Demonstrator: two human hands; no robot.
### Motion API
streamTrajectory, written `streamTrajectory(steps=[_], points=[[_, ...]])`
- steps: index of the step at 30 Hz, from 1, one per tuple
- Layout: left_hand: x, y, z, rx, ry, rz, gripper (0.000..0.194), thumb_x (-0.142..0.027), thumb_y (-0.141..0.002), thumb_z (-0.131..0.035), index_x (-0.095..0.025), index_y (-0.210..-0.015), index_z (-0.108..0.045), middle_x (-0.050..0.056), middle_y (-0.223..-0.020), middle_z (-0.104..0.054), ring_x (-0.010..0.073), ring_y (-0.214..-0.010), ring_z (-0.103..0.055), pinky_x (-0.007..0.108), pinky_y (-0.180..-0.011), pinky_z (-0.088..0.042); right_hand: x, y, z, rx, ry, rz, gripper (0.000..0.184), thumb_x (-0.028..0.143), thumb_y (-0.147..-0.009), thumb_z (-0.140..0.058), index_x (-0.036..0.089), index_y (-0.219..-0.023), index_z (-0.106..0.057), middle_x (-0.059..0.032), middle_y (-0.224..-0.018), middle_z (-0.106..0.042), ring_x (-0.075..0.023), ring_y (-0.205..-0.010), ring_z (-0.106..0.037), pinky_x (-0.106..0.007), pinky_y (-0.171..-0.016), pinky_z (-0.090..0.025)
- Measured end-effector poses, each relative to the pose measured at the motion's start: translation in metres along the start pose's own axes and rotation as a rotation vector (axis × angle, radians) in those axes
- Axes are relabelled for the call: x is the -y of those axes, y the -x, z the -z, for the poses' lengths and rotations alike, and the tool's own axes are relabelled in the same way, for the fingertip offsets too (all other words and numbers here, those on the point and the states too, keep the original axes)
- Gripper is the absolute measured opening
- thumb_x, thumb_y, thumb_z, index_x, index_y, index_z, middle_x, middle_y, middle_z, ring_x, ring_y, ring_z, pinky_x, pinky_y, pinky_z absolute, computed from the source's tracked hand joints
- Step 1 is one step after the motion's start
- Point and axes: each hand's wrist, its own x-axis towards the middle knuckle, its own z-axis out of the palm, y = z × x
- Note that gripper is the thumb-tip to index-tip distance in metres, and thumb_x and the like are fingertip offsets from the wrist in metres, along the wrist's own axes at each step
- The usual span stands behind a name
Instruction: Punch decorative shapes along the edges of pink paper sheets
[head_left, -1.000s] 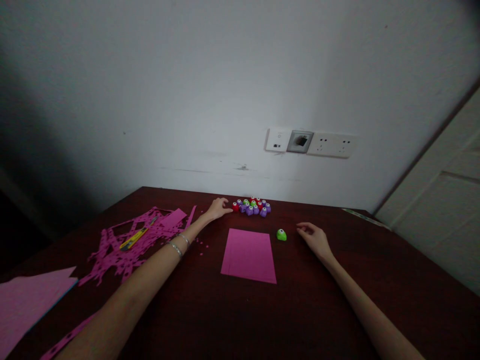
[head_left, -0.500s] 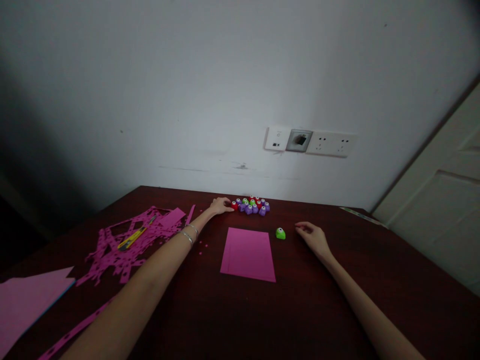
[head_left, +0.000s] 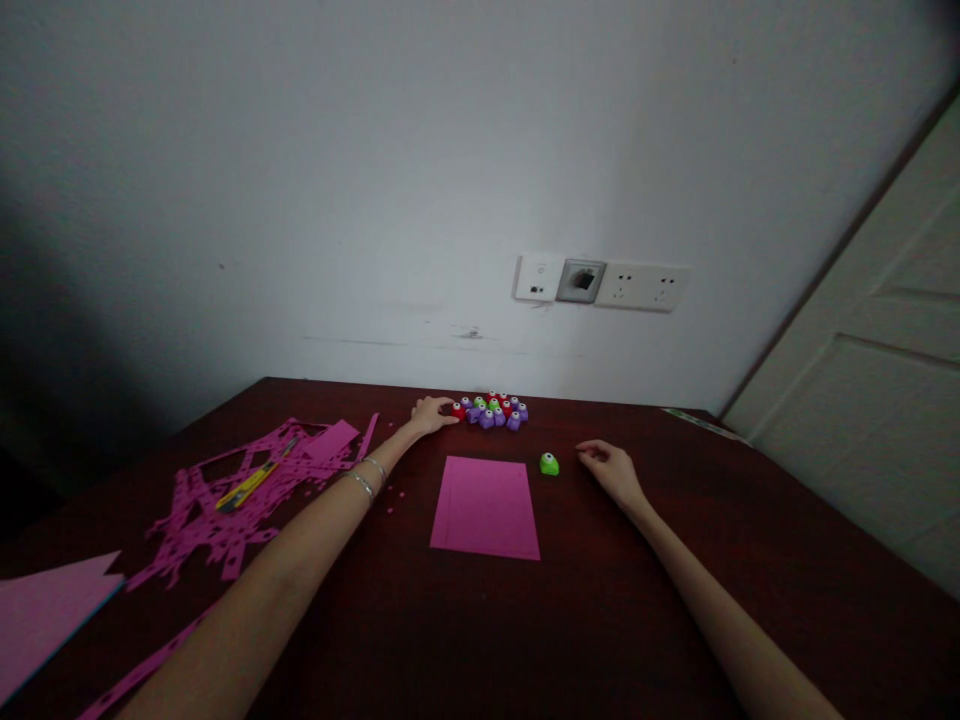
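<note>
My left hand (head_left: 430, 414) reaches to the back of the table. Its thumb and fingers are closed around a small red paper punch (head_left: 458, 411) at the left end of a tight cluster. The other small purple punches (head_left: 487, 419), along with red and green ones, stand beside it. My right hand (head_left: 611, 470) rests on the table, holding nothing, its fingers loosely bent and slightly apart from the thumb. Just left of it stands a single green punch (head_left: 550, 464). A rectangular pink sheet (head_left: 486, 508) lies flat between my forearms.
Left of my arm lies a heap of punched pink paper scraps (head_left: 217, 515), with a yellow utility knife (head_left: 255, 482) on it. Pink sheets (head_left: 52, 610) lie at the near left. A flat strip (head_left: 705, 425) is at the back right. The wall (head_left: 375, 200) stands behind the table.
The view has turned slightly, so everything sits a little further left in the picture. Both hands keep about the same places beside the punches.
</note>
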Motion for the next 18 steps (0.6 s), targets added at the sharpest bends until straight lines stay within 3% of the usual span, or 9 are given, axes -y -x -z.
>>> streamTrajectory(steps=[11,18], points=[[0.006,-0.005,-0.006,-0.012,0.062,-0.085,0.041,-0.045,-0.067,-0.066,-0.025,-0.102,-0.064,0.005,-0.091,-0.064,0.0219,-0.088,-0.056,0.03,-0.074,-0.041,-0.003,0.0,-0.001,0.006,0.006,-0.002,0.024,0.032,-0.066,-0.051,0.016,-0.077,-0.065,-0.0031,-0.064,-0.063,-0.0168,-0.059,-0.057,-0.028,-0.059,-0.043],[-0.009,0.002,0.011,0.004,0.197,-0.22,0.032,-0.04,-0.069,-0.063,-0.017,-0.091,-0.065,0.002,-0.076,-0.062,0.0159,-0.072,-0.055,0.025,-0.066,-0.04,-0.002,-0.001,0.0,0.007,0.008,-0.01,0.025,0.032,-0.065,-0.051,0.016,-0.077,-0.066,-0.0034,-0.066,-0.063,-0.0171,-0.06,-0.057,-0.028,-0.06,-0.043]])
